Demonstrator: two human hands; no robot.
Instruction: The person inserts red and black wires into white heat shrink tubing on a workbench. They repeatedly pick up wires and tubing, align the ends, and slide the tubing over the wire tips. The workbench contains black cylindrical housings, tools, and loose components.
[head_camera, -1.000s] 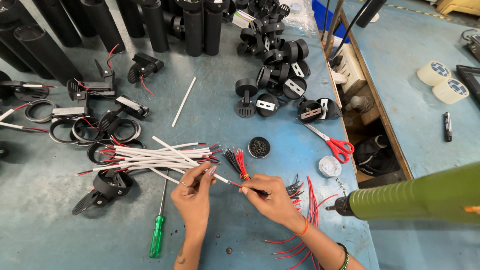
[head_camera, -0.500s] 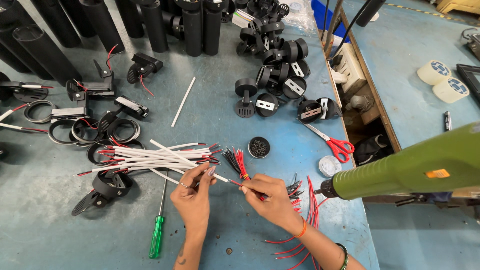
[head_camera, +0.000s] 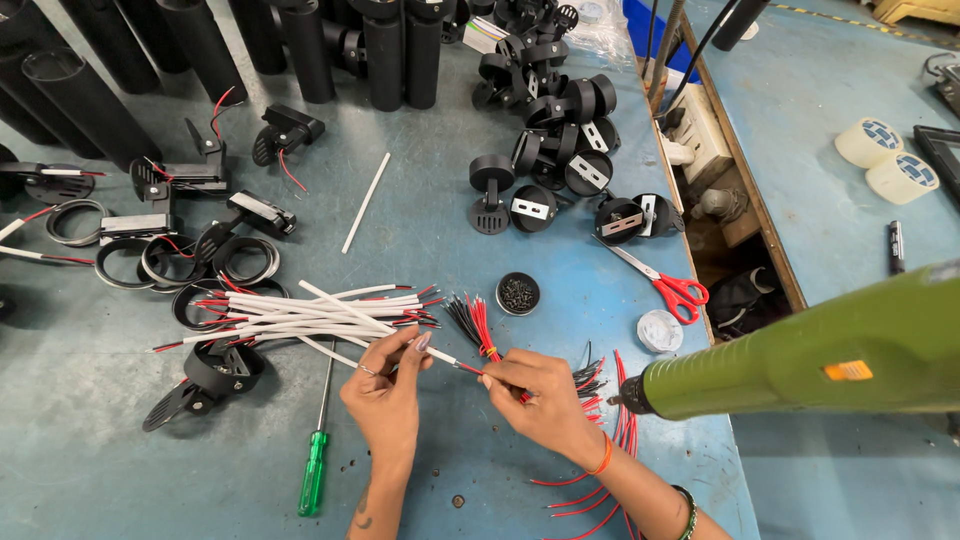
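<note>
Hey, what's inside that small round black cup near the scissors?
The small round black cup holds a heap of small dark screws. Only the top layer shows; the cup's bottom and anything lower down are covered.

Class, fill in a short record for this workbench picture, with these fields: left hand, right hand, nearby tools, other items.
left hand: left hand pinches a white sleeved wire
right hand: right hand grips the red-and-black wire bundle
nearby tools: green screwdriver, red scissors, green power tool
other items: pile of white sleeved wires, small cup of screws, black lamp fittings
</note>
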